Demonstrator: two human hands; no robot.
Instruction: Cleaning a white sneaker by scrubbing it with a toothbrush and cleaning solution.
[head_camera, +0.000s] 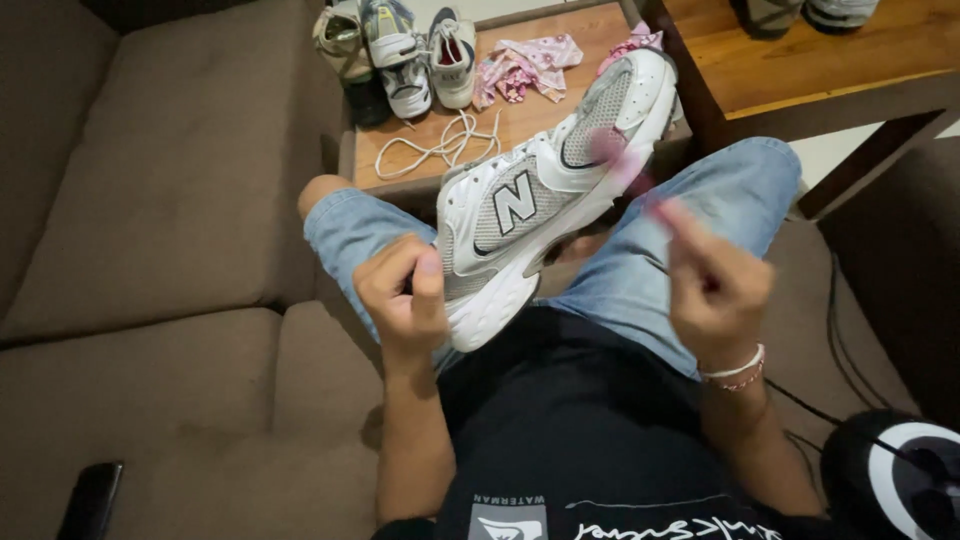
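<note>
Left hand (405, 295) pinches the heel of the white shoe (545, 190) on the lap; right hand (715, 285) pinches a blurry pink lace (625, 165)

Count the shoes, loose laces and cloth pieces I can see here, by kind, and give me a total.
Shoes: 4, namely the white and grey mesh sneaker on the lap, gripped by the left hand, and three worn sneakers on the small wooden table.
Loose white shoelace: 1.
Pink patterned cloth pieces: 2, one partly hidden.
Total: 7.

Sneaker (545, 195) on lap, before table (520, 125).
</note>
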